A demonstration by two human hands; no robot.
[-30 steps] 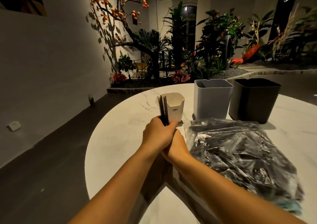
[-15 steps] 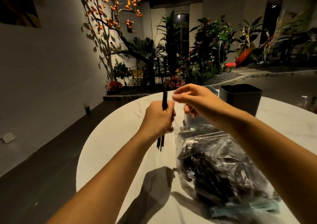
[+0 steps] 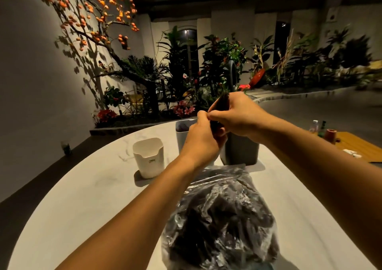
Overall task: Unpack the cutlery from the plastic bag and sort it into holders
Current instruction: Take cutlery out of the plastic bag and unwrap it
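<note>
My left hand (image 3: 203, 137) and my right hand (image 3: 235, 114) meet above the holders, both gripping a bundle of black cutlery (image 3: 220, 106) held up and tilted. A clear plastic bag (image 3: 223, 224) full of black cutlery lies on the white table (image 3: 93, 197) below my arms. Three holders stand behind it: a small white holder (image 3: 148, 158) at the left, a light grey holder (image 3: 183, 133) partly hidden by my left hand, and a dark grey holder (image 3: 239, 152) under my right wrist.
A wooden table (image 3: 359, 147) with small bottles and a roll of tape stands at the right. Plants and a tree with orange fruit line the far wall. The round table's edge curves along the left, with dark floor beyond it.
Both hands have risen and moved right over the grey holders. My right hand, pinching above the bundle a moment ago, now grips it together with my left.
</note>
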